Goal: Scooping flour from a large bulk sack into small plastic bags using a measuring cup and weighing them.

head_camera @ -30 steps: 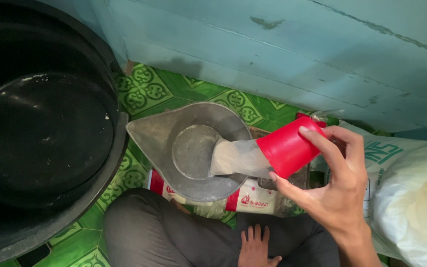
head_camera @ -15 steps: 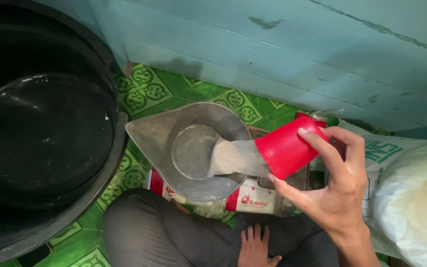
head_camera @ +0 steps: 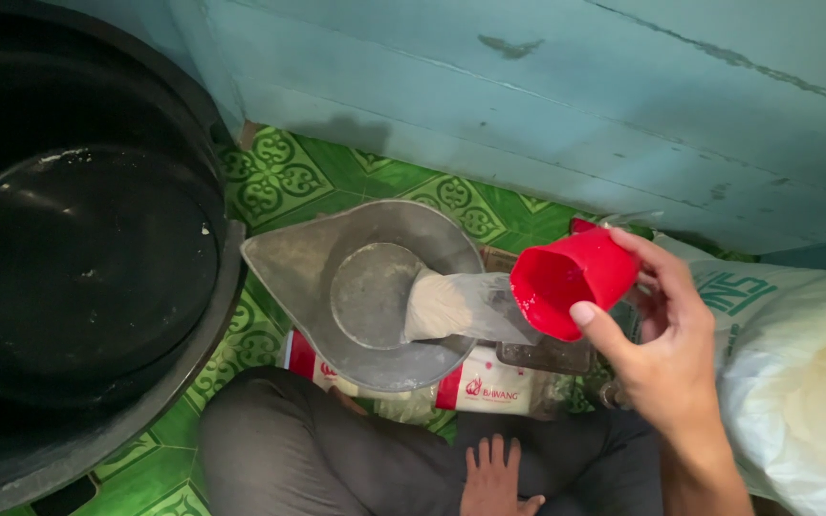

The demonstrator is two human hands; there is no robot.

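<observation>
Your right hand (head_camera: pixel 666 354) grips the red cup (head_camera: pixel 571 280), tipped over the grey scoop pan (head_camera: pixel 360 287), where a pale powder heap (head_camera: pixel 437 304) lies. Hold the rim low over the pan. Your left hand (head_camera: pixel 494 476) rests open on your lap, holding nothing.

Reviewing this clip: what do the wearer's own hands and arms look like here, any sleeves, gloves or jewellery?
Both are bare. The right hand shows no glove, ring or watch, and its forearm is uncovered to the frame edge, so no sleeve shows. The left hand shows only bare fingers, with no ring; its wrist is out of frame.
</observation>
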